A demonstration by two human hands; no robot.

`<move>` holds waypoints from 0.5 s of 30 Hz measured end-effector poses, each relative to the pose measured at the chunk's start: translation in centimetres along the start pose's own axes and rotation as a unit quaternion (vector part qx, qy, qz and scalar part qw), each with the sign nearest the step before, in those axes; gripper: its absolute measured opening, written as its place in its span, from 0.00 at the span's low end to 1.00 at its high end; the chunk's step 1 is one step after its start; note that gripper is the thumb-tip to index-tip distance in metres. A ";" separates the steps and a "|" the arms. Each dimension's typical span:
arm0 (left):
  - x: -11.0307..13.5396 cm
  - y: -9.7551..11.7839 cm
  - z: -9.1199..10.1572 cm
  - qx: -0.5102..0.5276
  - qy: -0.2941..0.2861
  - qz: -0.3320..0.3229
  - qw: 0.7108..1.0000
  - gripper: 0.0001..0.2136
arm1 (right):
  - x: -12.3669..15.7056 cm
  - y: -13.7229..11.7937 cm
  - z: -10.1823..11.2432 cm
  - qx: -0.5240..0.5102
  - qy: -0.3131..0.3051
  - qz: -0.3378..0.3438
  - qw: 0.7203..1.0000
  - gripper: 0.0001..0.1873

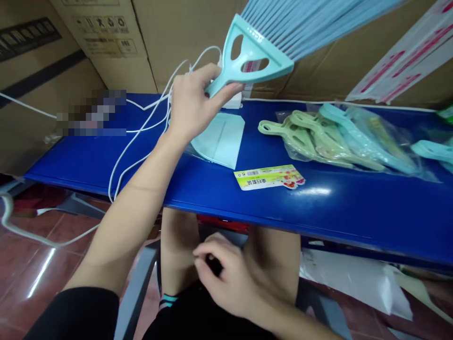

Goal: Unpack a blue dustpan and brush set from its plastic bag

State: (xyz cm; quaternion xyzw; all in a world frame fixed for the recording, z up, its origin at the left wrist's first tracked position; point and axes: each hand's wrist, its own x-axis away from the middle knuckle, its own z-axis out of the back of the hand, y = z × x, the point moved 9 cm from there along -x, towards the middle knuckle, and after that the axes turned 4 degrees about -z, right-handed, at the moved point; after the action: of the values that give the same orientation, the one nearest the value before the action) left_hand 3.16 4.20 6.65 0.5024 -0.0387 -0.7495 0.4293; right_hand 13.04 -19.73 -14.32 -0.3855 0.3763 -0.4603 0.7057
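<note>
My left hand point(193, 101) is raised over the blue table point(354, 208) and grips the handle of a light blue hand broom point(255, 49), whose bristles fan out to the upper right. Below that hand a light blue dustpan point(221, 139) lies flat on the table. My right hand point(226, 278) rests in my lap under the table edge, fingers curled around something small and dark that I cannot make out.
A printed paper label point(269, 177) lies near the table's front edge. Bagged green and blue plastic handles point(339, 137) are piled at the right. White cables point(141, 127) trail off the left side. Cardboard boxes point(148, 33) stand behind the table.
</note>
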 end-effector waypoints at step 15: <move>0.0 0.5 0.8 0.067 0.033 -0.028 0.997 0.20 | -0.8 19.7 -3.8 0.271 0.063 -0.439 0.854 0.25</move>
State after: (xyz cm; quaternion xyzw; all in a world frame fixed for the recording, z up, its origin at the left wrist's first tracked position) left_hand 2.80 3.62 7.29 0.5555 -0.0604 -0.7400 0.3744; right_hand 16.57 -14.26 -33.32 -0.2746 0.0721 -0.8293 0.4812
